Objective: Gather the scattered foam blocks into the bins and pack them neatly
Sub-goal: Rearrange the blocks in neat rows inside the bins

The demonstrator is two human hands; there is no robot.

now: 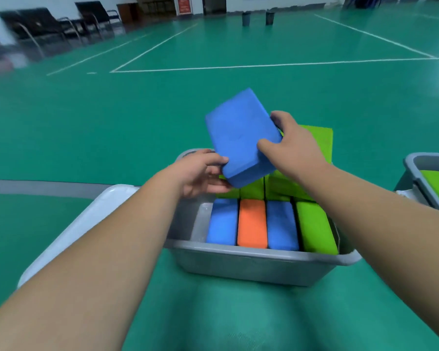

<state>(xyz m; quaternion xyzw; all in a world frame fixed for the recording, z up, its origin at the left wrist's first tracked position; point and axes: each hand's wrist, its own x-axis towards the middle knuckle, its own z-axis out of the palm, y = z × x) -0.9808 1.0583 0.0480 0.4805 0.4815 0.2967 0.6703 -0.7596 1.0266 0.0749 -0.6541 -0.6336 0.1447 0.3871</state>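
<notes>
A blue foam block hangs tilted above a grey bin on the green floor. My right hand grips its right edge, thumb on the top face. My left hand holds its near left corner, fingers curled under it. Inside the bin, a near row stands on edge: a blue block, an orange block, another blue block and a green block. Behind them stand more green blocks, one sticking up above the rim.
A white lid lies flat to the left of the bin. A second grey bin with a green block sits at the right edge. Two dark buckets and black chairs stand far off across the court floor.
</notes>
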